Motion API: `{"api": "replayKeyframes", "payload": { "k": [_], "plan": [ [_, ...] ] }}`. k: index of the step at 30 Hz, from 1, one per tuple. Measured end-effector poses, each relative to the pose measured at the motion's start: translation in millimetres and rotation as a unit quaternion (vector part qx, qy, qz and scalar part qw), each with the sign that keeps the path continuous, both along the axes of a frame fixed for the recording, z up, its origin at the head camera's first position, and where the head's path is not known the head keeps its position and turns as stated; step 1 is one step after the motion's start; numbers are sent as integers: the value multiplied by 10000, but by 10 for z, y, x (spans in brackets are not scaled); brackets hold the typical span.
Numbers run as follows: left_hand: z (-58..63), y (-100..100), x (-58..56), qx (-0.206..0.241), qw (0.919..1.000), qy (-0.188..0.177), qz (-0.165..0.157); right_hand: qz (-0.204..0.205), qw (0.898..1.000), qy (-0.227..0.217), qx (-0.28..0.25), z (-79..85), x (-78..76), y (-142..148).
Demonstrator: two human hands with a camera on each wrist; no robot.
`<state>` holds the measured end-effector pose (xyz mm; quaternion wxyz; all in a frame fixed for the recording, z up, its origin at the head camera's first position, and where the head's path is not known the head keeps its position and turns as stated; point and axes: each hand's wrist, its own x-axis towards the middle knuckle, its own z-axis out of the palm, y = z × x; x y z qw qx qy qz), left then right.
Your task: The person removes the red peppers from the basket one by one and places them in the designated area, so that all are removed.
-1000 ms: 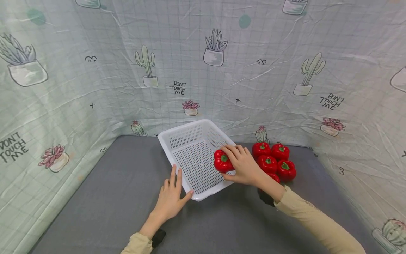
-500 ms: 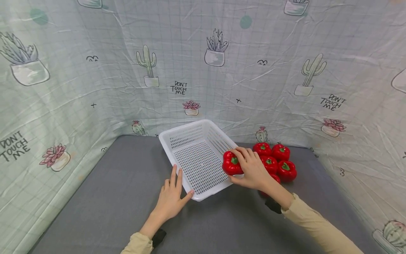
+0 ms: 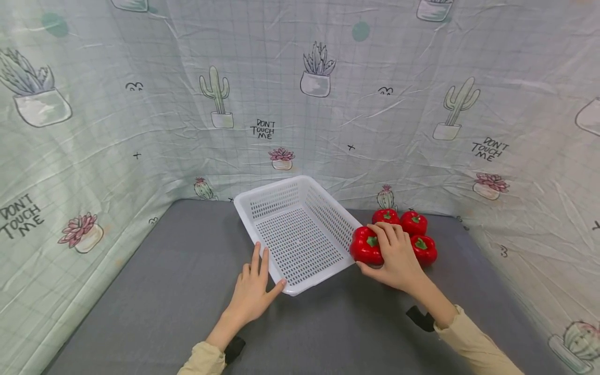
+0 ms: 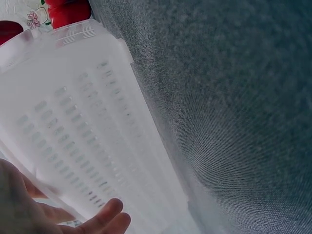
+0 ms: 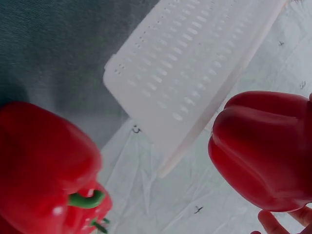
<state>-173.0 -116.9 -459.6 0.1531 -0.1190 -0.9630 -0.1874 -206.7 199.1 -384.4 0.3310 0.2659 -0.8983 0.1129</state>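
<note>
My right hand (image 3: 397,260) grips a red bell pepper (image 3: 364,246) with a green stem, thumb on the near side and fingers over the top. The pepper overlaps the right corner of a white perforated plastic basket (image 3: 319,281) in the head view. In the right wrist view, the held bell pepper (image 5: 263,148) appears beside the basket's outer wall (image 5: 165,73). My left hand (image 3: 250,291) rests at the basket's near left side, its index and middle fingers straight over the rim and its thumb at the front corner. In the left wrist view, two fingertips (image 4: 111,209) touch the outer wall.
Several more red bell peppers (image 3: 424,251) cluster on the grey tabletop (image 3: 187,250) to the right of the basket, partly hidden by my right hand. A cactus-print cloth (image 3: 281,94) hangs close behind and along both sides.
My right hand has moved to the right with the bell pepper, from over the basket's inside to its right corner, close to the other peppers. My left hand and the basket have stayed put.
</note>
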Motion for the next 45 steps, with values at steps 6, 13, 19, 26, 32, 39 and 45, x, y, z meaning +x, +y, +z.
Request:
{"api": "replayKeyframes", "payload": {
  "k": [6, 13, 19, 26, 32, 39, 45],
  "plan": [
    [1, 0, -2, -10, 10000, -7, 8, -41, 9998, 92, -146, -92, 84, 133],
    [2, -2, -2, 18, 10000, 7, 30, -172, 9991, 220, -326, -194, 156, 285],
    [7, -3, -7, 69, 9999, 87, 15, -339, 9979, -9, -553, -195, 242, 412],
    [17, -8, -17, 20, 9999, 144, 15, -485, 9957, -3, -786, -188, 314, 587],
    [-7, -3, -16, 83, 9999, 110, 28, -500, 9929, 112, -1071, -222, 387, 731],
    [-34, -2, -13, 114, 9999, 75, 2, -316, 9892, 328, -1393, -291, 432, 907],
    [-33, -4, -13, 87, 9999, 83, -2, -297, 9886, 504, -1390, -348, 451, 1039]
  ]
}}
